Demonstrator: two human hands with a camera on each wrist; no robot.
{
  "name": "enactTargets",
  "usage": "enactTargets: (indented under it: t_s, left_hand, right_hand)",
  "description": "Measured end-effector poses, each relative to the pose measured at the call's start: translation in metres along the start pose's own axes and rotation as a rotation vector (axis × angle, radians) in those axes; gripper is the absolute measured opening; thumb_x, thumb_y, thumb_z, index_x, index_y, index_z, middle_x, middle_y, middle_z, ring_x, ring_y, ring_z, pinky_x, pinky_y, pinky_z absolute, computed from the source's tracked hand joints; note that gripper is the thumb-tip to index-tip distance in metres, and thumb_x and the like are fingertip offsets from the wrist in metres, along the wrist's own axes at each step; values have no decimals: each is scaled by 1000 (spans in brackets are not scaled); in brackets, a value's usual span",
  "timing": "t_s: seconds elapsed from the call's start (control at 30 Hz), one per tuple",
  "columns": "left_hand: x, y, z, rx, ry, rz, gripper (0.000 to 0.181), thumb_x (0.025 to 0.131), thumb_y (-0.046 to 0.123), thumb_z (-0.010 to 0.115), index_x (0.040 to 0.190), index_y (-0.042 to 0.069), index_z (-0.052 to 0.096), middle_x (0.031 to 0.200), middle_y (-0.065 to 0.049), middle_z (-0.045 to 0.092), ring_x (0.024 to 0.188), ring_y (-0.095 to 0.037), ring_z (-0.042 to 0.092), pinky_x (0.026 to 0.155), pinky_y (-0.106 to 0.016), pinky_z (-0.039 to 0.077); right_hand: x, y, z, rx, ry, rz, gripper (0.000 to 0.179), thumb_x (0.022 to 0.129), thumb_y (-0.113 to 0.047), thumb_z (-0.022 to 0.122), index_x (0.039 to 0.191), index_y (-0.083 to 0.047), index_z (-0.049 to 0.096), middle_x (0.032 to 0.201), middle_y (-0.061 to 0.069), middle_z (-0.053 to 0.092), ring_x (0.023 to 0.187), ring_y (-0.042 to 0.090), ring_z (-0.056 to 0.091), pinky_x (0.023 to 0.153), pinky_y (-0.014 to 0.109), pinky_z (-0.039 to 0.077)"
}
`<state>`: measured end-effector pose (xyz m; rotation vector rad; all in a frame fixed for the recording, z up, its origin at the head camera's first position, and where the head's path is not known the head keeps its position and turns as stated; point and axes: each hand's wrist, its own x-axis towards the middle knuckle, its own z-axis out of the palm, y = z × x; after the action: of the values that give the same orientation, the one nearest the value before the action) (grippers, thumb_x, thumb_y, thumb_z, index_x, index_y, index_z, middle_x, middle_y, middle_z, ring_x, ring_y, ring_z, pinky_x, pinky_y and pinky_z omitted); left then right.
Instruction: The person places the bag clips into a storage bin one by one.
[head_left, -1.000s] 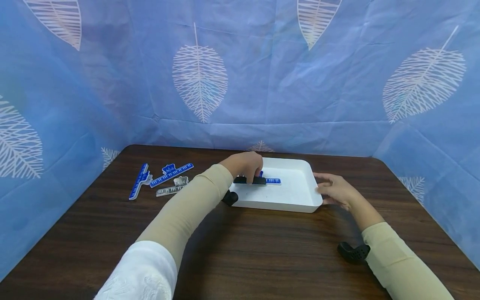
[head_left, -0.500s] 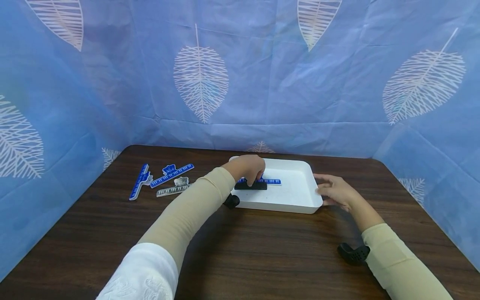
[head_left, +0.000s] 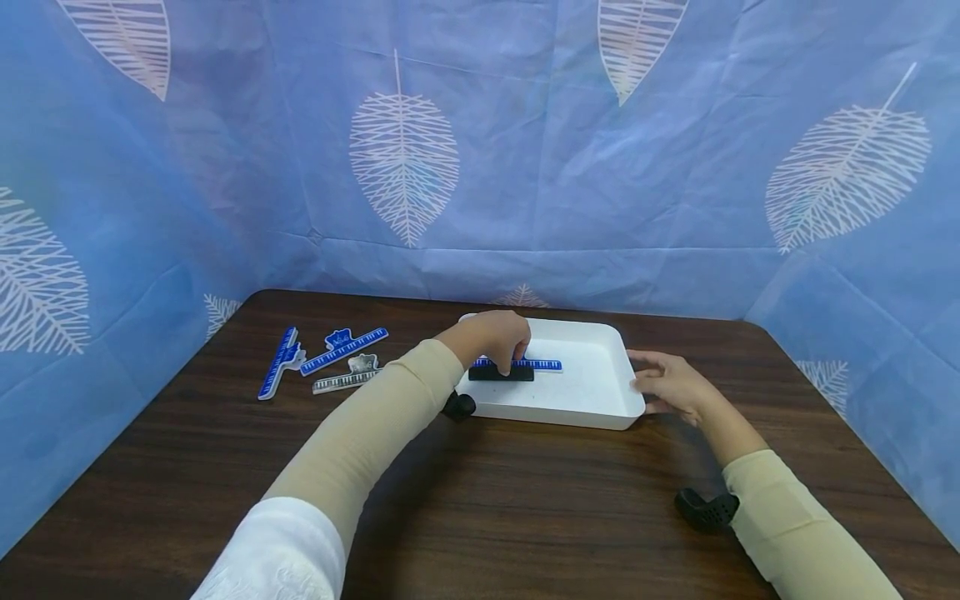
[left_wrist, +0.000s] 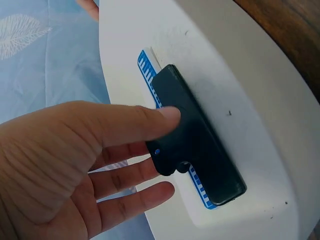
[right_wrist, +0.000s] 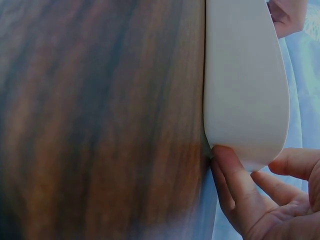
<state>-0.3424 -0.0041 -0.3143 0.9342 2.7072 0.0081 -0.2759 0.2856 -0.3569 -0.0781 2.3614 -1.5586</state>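
Note:
My left hand reaches into a white tray and pinches a black clip. The thumb lies across the clip's face and the other fingers are on its far side, partly hidden. The black clip is close over the tray floor, just in front of a blue clip with a piano-key pattern, which it partly covers in the left wrist view. My right hand touches the tray's right end, its fingertips against the outer wall and rim, the fingers loosely spread.
On the table's left lie two blue piano-key clips, one upright and one slanted, with a silver-white clip beside them. The dark wooden table meets a blue leaf-print cloth behind.
The left hand has drawn the black clip slightly toward the front of the tray, exposing more of the blue clip behind it. The right hand stays at the tray's end.

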Motion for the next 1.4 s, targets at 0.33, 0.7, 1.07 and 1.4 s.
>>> enactTargets:
  t_s: [0.33,0.7,1.07,1.4]
  left_hand:
    - [-3,4,1,42,47,59,30,80,25,81,106,18,71,109,4,66,95,-12,56,91,-33,48]
    - [-13,-2,0,38,145,97,33,83,26,79,113,14,72,109,2,68,100,-14,59,94,-34,48]
    - [-30,-5,-3,11,241,147,30,84,24,77,112,12,73,111,-1,69,102,-14,61,94,-32,48]
    - [-49,-14,6,17,326,178,30,84,24,77,111,13,75,114,-1,68,107,-16,60,95,-34,48]
  right_hand:
    - [2,3,1,-9,-3,-10,66,97,-1,52,153,3,18,134,37,46,97,23,66,77,40,57]
    - [0,2,2,-4,5,0,66,97,-1,53,153,3,19,134,37,45,97,24,66,77,39,58]
    - [0,1,1,-7,-6,-13,66,97,-2,52,153,3,18,135,38,43,99,24,66,79,41,57]
    - [0,0,1,1,-1,-4,66,97,-2,53,153,3,18,136,38,42,99,23,65,79,41,57]
